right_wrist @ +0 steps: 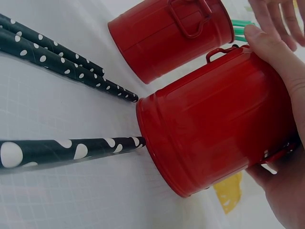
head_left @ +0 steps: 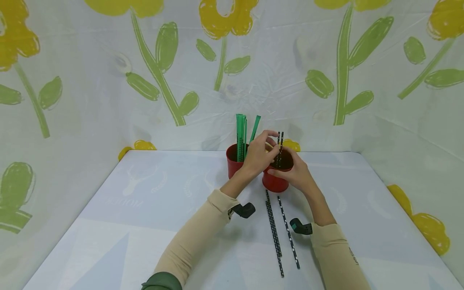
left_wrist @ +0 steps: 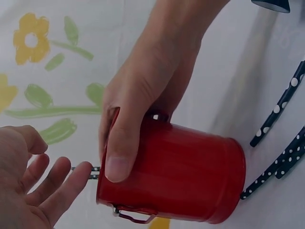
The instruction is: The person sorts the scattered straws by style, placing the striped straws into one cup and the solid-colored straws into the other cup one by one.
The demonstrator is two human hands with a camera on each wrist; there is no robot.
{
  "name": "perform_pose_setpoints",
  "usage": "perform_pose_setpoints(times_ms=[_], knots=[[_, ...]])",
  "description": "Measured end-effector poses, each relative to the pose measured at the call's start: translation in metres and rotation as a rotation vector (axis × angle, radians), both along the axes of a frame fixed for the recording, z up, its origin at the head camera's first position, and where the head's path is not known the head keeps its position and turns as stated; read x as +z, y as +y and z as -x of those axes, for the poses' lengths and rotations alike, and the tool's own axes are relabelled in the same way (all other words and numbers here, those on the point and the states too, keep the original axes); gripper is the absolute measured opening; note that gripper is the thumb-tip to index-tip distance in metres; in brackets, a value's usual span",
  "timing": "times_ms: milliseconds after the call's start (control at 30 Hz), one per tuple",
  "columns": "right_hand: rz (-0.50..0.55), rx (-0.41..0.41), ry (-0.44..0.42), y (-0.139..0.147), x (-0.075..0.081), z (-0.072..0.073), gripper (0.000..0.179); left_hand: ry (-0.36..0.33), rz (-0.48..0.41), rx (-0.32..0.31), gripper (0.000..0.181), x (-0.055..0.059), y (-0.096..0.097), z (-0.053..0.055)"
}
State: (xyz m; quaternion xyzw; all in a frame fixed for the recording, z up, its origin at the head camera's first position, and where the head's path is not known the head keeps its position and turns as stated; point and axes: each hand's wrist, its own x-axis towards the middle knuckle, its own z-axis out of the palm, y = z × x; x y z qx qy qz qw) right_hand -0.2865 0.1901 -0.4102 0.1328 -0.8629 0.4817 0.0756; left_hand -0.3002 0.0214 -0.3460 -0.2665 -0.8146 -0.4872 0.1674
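Note:
Two black straws with white dots [head_left: 281,141] stand in the right red bucket [head_left: 275,183]. My right hand [head_left: 299,173] grips this bucket near its rim; the thumb [left_wrist: 119,157] lies along the outer wall in the left wrist view. Beside the standing straws is my left hand [head_left: 258,155], its fingers loosely bent and apart. The left wrist view shows this left hand [left_wrist: 35,186] with its fingertips close to the straw tops [left_wrist: 94,172]; whether they touch cannot be told. The straws' lower ends are inside the bucket.
Left of the gripped bucket stands another red bucket [head_left: 233,167] with several green straws [head_left: 241,137] in it. More black dotted straws [head_left: 288,233] lie on the table [head_left: 145,241] in front. A flowered cloth [head_left: 272,80] hangs behind.

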Motion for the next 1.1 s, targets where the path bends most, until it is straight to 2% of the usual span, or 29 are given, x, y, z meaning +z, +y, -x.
perform_pose_setpoints(times_ms=[233, 467, 633, 833, 1100], knots=[[0.007, 0.003, 0.0, 0.0, 0.0, 0.0, 0.086, 0.043, 0.04, -0.032, 0.029, 0.003, -0.006, -0.009], [0.005, -0.008, 0.0, 0.0, -0.001, 0.0, 0.086, 0.053, 0.073, -0.068, 0.03, -0.001, -0.013, -0.025], [-0.001, -0.003, 0.003, 0.001, -0.001, 0.001, 0.084, 0.054, 0.07, -0.098, 0.028, -0.011, -0.017, -0.033], [-0.018, 0.002, 0.02, 0.002, -0.003, 0.002, 0.086, 0.048, 0.085, -0.094, 0.028, -0.025, -0.022, -0.04], [-0.016, -0.011, 0.02, 0.001, -0.003, 0.002, 0.086, 0.058, 0.14, -0.1, 0.029, -0.034, -0.03, -0.049]])
